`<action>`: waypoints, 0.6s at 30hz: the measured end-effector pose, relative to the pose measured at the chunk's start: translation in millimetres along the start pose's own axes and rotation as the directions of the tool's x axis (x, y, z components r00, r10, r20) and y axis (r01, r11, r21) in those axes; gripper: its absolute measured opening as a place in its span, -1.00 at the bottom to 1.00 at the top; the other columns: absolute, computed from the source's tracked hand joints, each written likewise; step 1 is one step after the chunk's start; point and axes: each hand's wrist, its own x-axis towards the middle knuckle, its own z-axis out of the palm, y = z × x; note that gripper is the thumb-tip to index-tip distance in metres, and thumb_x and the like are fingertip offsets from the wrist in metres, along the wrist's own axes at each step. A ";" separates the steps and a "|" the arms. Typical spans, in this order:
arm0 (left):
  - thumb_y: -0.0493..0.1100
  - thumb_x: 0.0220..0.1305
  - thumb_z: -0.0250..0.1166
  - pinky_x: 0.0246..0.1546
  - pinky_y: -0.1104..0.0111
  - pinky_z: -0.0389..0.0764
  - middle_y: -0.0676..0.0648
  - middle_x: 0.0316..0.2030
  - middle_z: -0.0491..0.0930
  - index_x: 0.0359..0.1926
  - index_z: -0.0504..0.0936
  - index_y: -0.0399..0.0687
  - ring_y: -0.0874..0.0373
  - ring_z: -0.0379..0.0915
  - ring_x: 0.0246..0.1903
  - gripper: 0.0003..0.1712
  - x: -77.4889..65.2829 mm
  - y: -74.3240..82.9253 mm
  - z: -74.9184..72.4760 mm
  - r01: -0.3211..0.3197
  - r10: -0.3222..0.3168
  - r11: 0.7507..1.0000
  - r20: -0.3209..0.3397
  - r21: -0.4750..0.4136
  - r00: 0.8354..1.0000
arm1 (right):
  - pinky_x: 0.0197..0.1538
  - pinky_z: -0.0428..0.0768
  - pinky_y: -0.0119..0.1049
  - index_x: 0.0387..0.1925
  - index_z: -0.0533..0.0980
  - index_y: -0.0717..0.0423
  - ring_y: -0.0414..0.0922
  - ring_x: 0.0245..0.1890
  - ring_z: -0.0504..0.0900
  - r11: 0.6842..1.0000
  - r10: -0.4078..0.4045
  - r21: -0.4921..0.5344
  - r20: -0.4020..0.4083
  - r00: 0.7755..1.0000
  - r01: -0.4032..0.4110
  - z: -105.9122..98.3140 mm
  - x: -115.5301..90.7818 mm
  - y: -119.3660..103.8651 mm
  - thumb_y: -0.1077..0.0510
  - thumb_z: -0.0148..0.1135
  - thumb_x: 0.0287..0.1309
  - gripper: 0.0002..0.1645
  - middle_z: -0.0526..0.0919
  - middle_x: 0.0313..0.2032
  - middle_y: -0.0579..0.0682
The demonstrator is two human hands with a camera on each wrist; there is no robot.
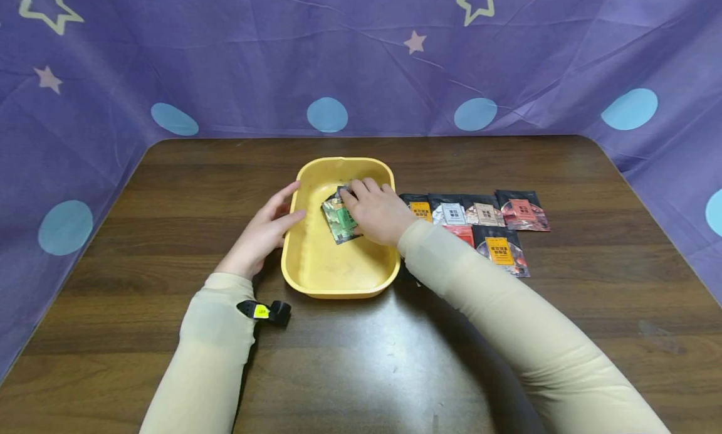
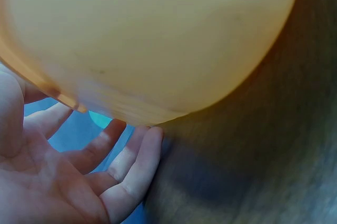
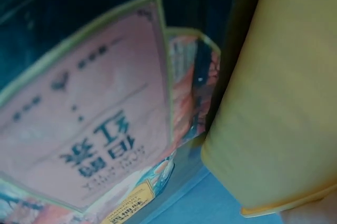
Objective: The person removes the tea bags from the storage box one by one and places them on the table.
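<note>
A yellow plastic basin (image 1: pixel 338 275) stands on the table. Inside it lies a small black sachet with a green label (image 1: pixel 345 217), partly covered by my right hand (image 1: pixel 379 213). The right fingers curl down over the sachet's right edge and hold it; the fingertips are largely hidden. At the basin's left side, my left hand (image 1: pixel 261 233) has its thumb over the rim. Its other fingers (image 2: pixel 139 163) are spread and loosely bent, tips against the outer wall. A dark sachet with a pink label (image 3: pixel 100 113) lies beside the basin in the right wrist view.
Right of the basin, several dark sachets lie in rows, among them one with an orange label (image 1: pixel 499 251) and one with a red label (image 1: pixel 524 209). My right forearm crosses over part of them. A purple cloth (image 1: pixel 361 64) hangs behind the wooden table (image 1: pixel 186 233).
</note>
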 end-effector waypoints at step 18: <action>-0.09 0.49 0.08 -0.22 0.35 0.68 -0.31 0.36 0.19 0.56 0.02 0.28 -0.04 0.46 0.03 -0.27 1.2 -1.0 0.7 -0.024 0.024 1.000 -0.003 0.005 1.000 | 0.07 0.59 -0.13 0.13 0.51 0.13 0.05 0.02 0.54 1.000 -0.016 0.016 -0.239 0.971 0.020 2.1 -1.6 -0.8 0.06 0.44 0.11 -0.44 0.58 0.07 0.08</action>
